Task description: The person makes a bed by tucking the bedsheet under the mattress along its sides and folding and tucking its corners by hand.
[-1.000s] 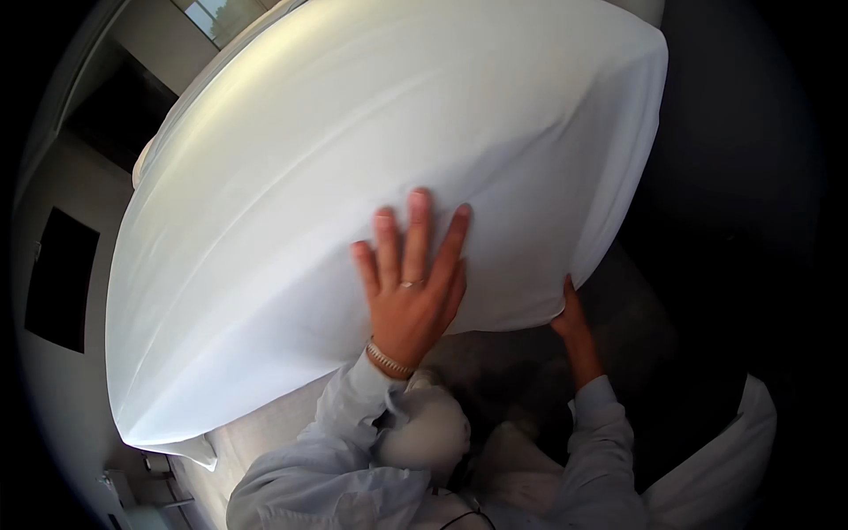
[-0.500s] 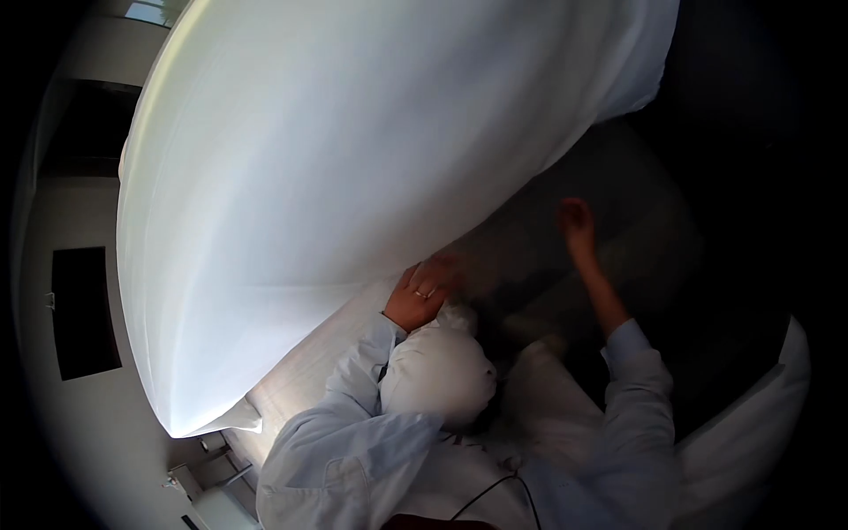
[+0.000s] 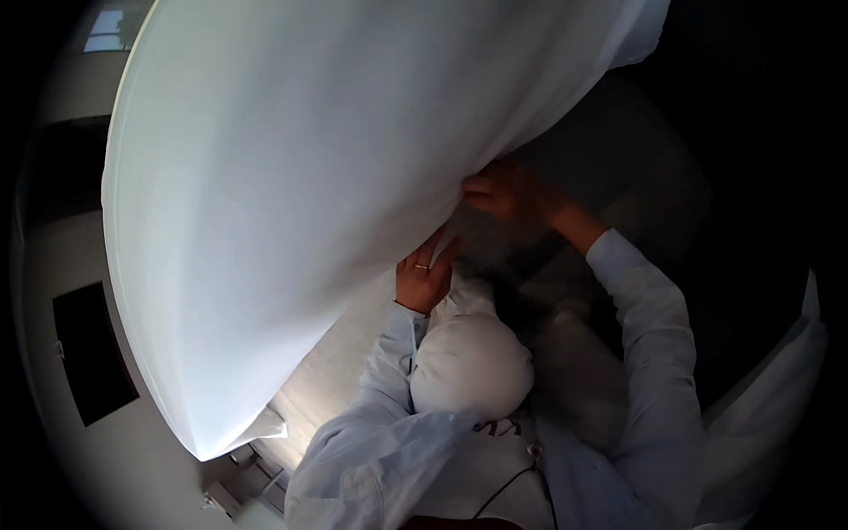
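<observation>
A large white sheet [image 3: 291, 194] of cloth hangs across the upper left and middle, its lower edge running diagonally in front of me. At that edge, my left hand [image 3: 424, 281], with a ring on one finger, has its fingers bent onto the cloth and closed on it. Farther up the same edge is my right hand [image 3: 505, 190], slightly blurred, its fingers curled on the cloth. Part of the fingertips of both hands is hidden by the cloth or by shadow.
A pale, flat surface [image 3: 331, 380] lies below the sheet. My knee [image 3: 473, 367] in white trousers is bent up close to the left forearm. More white cloth [image 3: 764, 415] lies at the right. Dark panels [image 3: 95, 353] and a window [image 3: 106, 31] are on the left wall.
My right hand has come in from the right to the sheet's edge. My left hand has turned more upright at the edge. The view has shifted a little.
</observation>
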`<action>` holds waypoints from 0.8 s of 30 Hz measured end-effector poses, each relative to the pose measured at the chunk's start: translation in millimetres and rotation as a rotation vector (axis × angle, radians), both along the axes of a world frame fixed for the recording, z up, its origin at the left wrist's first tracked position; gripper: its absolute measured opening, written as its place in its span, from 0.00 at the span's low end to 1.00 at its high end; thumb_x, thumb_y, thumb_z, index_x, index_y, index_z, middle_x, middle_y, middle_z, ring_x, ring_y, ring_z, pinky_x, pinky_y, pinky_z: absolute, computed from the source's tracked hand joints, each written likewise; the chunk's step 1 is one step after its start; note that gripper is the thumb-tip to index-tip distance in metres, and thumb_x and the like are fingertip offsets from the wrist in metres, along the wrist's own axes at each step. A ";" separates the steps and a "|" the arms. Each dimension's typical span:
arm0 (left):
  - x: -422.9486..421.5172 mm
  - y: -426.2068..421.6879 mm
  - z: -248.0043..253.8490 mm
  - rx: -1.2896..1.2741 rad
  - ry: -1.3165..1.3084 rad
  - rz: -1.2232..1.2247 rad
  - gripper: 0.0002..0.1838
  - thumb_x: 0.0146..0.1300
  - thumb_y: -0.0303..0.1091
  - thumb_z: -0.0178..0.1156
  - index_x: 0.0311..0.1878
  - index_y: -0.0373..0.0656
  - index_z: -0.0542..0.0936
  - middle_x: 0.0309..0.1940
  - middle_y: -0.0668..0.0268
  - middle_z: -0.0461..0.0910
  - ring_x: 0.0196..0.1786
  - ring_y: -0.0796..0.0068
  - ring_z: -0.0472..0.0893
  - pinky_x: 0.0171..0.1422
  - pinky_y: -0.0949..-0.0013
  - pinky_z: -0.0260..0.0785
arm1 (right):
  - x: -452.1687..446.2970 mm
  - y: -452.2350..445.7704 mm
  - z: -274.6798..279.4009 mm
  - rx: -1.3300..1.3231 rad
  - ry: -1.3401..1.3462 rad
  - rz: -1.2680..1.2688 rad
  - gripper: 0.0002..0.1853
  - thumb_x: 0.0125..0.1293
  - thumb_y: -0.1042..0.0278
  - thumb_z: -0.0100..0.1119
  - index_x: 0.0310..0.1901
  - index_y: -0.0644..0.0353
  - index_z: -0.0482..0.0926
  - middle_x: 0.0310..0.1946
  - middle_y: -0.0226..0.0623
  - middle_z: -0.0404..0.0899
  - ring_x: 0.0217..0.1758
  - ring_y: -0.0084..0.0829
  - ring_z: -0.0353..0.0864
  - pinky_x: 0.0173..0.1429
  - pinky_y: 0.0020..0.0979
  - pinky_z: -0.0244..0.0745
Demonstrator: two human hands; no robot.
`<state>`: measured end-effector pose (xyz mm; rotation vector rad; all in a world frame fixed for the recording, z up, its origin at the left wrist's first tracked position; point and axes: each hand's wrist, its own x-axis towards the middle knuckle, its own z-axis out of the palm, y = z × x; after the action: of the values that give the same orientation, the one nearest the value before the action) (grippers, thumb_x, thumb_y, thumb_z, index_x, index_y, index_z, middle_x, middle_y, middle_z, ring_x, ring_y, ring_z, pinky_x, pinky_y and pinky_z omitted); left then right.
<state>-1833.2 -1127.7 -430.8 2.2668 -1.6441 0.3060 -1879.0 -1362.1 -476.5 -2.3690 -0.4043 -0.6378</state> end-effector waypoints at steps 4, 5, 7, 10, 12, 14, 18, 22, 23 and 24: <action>-0.2 -8.6 3.9 -0.121 0.197 0.063 0.22 0.45 0.19 0.56 0.45 0.49 0.82 0.53 0.60 0.77 0.51 0.57 0.79 0.48 0.61 0.74 | -1.1 19.0 -67.3 0.623 0.286 -0.168 0.14 0.62 0.64 0.58 0.48 0.57 0.75 0.42 0.40 0.79 0.46 0.35 0.78 0.49 0.35 0.74; -1.4 -7.2 3.1 -0.123 0.200 0.061 0.22 0.45 0.19 0.56 0.45 0.49 0.82 0.53 0.60 0.77 0.51 0.57 0.79 0.48 0.61 0.74 | -4.3 21.5 -74.3 0.867 0.484 -0.172 0.14 0.63 0.61 0.56 0.49 0.56 0.75 0.44 0.40 0.78 0.49 0.34 0.78 0.51 0.36 0.73; -0.1 -9.7 -2.0 -0.179 0.321 -0.016 0.19 0.46 0.19 0.55 0.41 0.48 0.83 0.50 0.61 0.79 0.50 0.56 0.79 0.49 0.61 0.74 | -10.9 21.6 -80.5 1.761 0.544 0.135 0.19 0.67 0.53 0.51 0.54 0.54 0.71 0.50 0.39 0.75 0.56 0.33 0.74 0.58 0.37 0.69; -1.1 -27.9 -2.3 -0.207 0.502 0.001 0.18 0.45 0.16 0.52 0.37 0.45 0.83 0.47 0.60 0.80 0.56 0.57 0.76 0.56 0.60 0.70 | -0.6 10.9 -63.4 2.358 0.206 0.586 0.25 0.70 0.46 0.43 0.61 0.53 0.65 0.58 0.38 0.70 0.63 0.32 0.67 0.65 0.40 0.62; -0.1 -36.8 7.0 -0.241 0.490 0.000 0.16 0.46 0.16 0.53 0.35 0.45 0.83 0.46 0.61 0.80 0.53 0.56 0.78 0.53 0.60 0.72 | 16.2 7.0 -28.3 2.333 0.069 0.618 0.27 0.71 0.44 0.40 0.63 0.53 0.63 0.61 0.37 0.67 0.66 0.32 0.63 0.68 0.41 0.58; -13.7 -17.8 6.2 -0.272 0.400 -0.023 0.14 0.46 0.16 0.55 0.32 0.45 0.83 0.44 0.62 0.81 0.45 0.58 0.81 0.44 0.63 0.74 | 11.5 26.1 -6.7 2.229 0.106 0.087 0.28 0.71 0.46 0.42 0.65 0.54 0.61 0.62 0.34 0.67 0.64 0.33 0.65 0.66 0.40 0.62; -16.2 5.2 -6.4 -0.251 0.194 -0.031 0.15 0.44 0.14 0.56 0.31 0.45 0.83 0.42 0.64 0.81 0.36 0.66 0.82 0.35 0.68 0.73 | -1.4 50.4 -29.3 2.212 0.170 -0.059 0.27 0.70 0.50 0.49 0.64 0.56 0.61 0.62 0.32 0.67 0.63 0.32 0.67 0.63 0.36 0.65; -26.3 -23.0 34.2 -0.238 0.029 -0.071 0.16 0.44 0.13 0.56 0.32 0.45 0.84 0.45 0.65 0.80 0.41 0.66 0.81 0.39 0.67 0.74 | 0.1 21.1 -1.6 2.080 0.068 -0.289 0.31 0.65 0.55 0.59 0.63 0.62 0.62 0.59 0.35 0.69 0.57 0.28 0.71 0.61 0.32 0.67; -28.2 -27.6 35.6 -0.203 0.004 -0.113 0.16 0.46 0.15 0.57 0.35 0.45 0.84 0.48 0.64 0.79 0.45 0.65 0.80 0.42 0.65 0.74 | 5.2 17.1 -1.4 1.990 0.038 -0.360 0.32 0.64 0.55 0.60 0.63 0.63 0.62 0.58 0.37 0.70 0.55 0.28 0.72 0.59 0.32 0.68; -29.9 -28.7 37.5 -0.172 -0.026 -0.160 0.16 0.48 0.17 0.57 0.38 0.46 0.84 0.51 0.63 0.78 0.48 0.64 0.79 0.44 0.64 0.74 | 5.7 15.8 -3.0 1.994 0.022 -0.355 0.32 0.64 0.55 0.60 0.63 0.63 0.62 0.58 0.37 0.70 0.55 0.28 0.72 0.59 0.32 0.68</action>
<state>-1863.1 -1156.4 -393.3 2.0017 -1.7279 0.4214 -1873.3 -1346.3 -479.5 -0.4860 0.5368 -0.6166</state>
